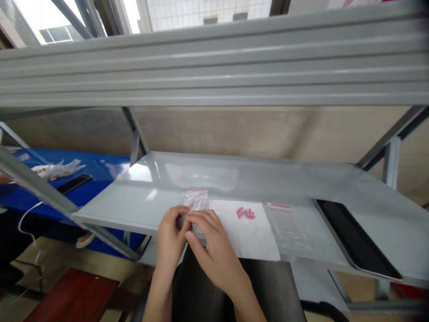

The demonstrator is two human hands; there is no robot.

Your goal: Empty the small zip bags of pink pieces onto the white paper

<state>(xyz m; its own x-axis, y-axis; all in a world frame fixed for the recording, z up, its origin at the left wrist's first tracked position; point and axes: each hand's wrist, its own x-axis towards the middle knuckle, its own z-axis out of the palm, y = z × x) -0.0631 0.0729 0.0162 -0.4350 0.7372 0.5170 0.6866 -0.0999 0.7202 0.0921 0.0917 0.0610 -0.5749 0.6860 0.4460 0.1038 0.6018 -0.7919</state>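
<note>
Both my hands meet at the front of a pale grey metal shelf (150, 199). My left hand (170, 237) and my right hand (212, 248) pinch a small clear zip bag (196, 200) between their fingers, and the fingers hide its lower part. To the right of my right hand lies a white sheet of paper (254, 239) with a small cluster of pink beads (246, 213) on it. Further right lies a flat clear plastic bag (284, 232) with a red-lined top edge.
A black tablet (355, 237) lies on the shelf's right side. A wide grey shelf beam (214, 76) runs overhead, with slanted metal braces at both sides. Lower left, a blue table (107, 165) holds a phone (74, 183) and crumpled plastic (58, 170).
</note>
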